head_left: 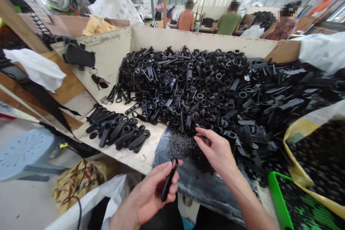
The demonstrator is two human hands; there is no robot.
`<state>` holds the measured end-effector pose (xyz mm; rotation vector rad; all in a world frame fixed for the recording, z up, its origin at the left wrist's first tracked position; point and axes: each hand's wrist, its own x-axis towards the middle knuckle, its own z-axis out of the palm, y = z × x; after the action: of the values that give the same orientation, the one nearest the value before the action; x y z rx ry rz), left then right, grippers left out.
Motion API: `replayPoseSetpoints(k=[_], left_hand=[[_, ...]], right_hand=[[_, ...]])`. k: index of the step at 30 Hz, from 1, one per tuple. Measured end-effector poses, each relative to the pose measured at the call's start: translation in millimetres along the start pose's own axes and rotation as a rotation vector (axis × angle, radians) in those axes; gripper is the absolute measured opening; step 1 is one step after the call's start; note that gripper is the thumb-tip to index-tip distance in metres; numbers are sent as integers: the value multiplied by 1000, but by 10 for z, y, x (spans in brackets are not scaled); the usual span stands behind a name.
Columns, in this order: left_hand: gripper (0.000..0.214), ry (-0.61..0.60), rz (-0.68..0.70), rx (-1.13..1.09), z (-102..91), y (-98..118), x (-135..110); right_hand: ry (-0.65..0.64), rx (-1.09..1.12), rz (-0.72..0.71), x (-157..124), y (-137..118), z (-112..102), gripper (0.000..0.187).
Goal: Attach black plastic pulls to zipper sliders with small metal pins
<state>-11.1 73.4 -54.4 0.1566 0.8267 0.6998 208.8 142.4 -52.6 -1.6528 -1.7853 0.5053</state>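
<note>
My left hand (147, 197) is closed around a long black plastic lever piece (169, 179) with a ring at its upper end, held upright in front of the table edge. My right hand (217, 152) reaches forward over a patch of small black screws (181, 145), its fingers curled and pinched at the near edge of a big heap of black plastic parts (210, 86). What the right fingers pinch is too small to make out. A small group of similar lever pieces (115, 131) lies apart at the left of the table.
The table has raised white walls (194, 41). A yellow sack of black parts (315, 151) and a green crate (277, 201) stand at the right. A key bunch (98, 81) hangs on the left wall. A blue stool (25, 151) stands left. Three people sit behind.
</note>
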Motion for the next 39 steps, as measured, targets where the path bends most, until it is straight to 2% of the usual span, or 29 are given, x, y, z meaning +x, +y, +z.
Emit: replayPoseSetpoints(k=[3, 6, 10, 14, 17, 19, 22, 25, 28, 33, 39], left_hand=[[42, 10, 143, 177, 27, -90, 60], [36, 61, 269, 431, 103, -175, 84], [28, 50, 303, 570, 208, -220, 39], [28, 47, 288, 564, 256, -249, -19], [28, 55, 291, 572, 262, -279, -32], [30, 56, 286, 593, 259, -295, -26], [34, 67, 265, 645, 240, -313, -10], [32, 88, 258, 718, 206, -332, -5], [28, 81, 266, 754, 170, -355, -6], [26, 66, 297, 753, 120, -394, -5], [31, 70, 248, 752, 127, -390, -56]], right_hand=[[-52, 325, 56, -312, -71, -50, 33], [-94, 633, 67, -609, -218, 12, 21], [-50, 711, -35, -799, -311, 130, 12], [8, 664, -91, -848, -245, 197, 13], [55, 588, -41, -879, -190, 213, 14], [40, 569, -20, -901, -175, 201, 12], [-2, 537, -120, -930, -173, 156, 12], [-23, 442, -276, -955, -170, 111, 21], [-52, 393, -376, -969, -169, 91, 28], [-79, 346, -426, -952, -163, 65, 28], [-128, 313, -451, -948, -129, 41, 27]])
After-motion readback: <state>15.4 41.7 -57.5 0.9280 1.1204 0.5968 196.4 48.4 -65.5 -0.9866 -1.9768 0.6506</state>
